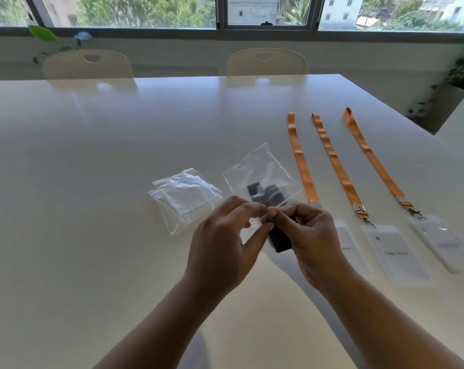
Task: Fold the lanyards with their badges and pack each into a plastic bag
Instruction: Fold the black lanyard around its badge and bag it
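A person's two bare hands meet above a glossy white table (119,155). The left hand (223,243) and right hand (310,241) each pinch the mouth of a clear, crinkled plastic bag (260,171), thumbs and forefingers closed on its edge. Inside it sits a dark folded lanyard (262,194); another dark fold shows between the hands.

Just left of it lies a small stack of empty clear bags (184,198), flat and shiny.

To the right, three flat orange ribbon lanyards (334,161) lie straight and side by side, each ending in a metal clip and a frosted, rounded rectangular badge holder. The middle badge (396,254) reads "Tony Stark". The nearest badge (346,243), partly hidden by the right hand, shows only "Pete". The writing on the far-right badge (446,243) is too blurred to read.
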Demonstrator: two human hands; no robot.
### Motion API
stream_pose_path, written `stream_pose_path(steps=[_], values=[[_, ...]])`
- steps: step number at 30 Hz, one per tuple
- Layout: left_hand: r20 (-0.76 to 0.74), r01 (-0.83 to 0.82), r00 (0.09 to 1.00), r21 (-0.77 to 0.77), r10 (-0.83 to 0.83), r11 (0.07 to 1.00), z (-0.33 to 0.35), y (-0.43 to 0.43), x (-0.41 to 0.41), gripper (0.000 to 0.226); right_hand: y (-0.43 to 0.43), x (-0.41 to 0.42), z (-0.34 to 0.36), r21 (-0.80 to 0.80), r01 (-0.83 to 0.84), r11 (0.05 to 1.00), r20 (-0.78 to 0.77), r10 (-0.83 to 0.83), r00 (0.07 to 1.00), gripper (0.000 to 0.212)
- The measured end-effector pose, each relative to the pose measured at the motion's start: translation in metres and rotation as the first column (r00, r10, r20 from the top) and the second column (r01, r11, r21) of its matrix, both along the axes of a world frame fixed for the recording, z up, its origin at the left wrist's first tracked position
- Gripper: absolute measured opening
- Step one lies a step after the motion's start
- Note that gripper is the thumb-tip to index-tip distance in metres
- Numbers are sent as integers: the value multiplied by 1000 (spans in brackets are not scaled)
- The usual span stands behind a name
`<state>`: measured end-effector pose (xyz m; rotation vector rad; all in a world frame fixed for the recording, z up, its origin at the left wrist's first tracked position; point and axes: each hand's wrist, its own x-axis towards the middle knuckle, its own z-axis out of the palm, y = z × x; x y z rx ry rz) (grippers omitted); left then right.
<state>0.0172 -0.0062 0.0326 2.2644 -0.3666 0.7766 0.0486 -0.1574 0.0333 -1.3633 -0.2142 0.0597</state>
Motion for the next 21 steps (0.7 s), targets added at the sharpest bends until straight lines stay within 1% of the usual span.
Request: stream_pose_path(steps=[4,8,10,16,21], values=[[-10,-14,1000,-33,14,999,1,3,2,15,1,-3,1,-43,-19,999,-11,18,1000,21],[-12,-27,1000,-16,26,1000,3,4,0,14,2,-5,2,-60,-22,998,-5,22,1000,20],[-11,-35,999,6,35,999,4,4,-1,14,2,-6,1,-60,-19,998,-5,19,1000,21],[-3,-62,998,-9,62,998,5,4,-1,10,3,-5,0,-68,11,998,-1,-11,1000,26],[-42,-42,998,22,43,999,5,4,-1,12,2,-5,-1,-78,23,997,11,-23,1000,14]])
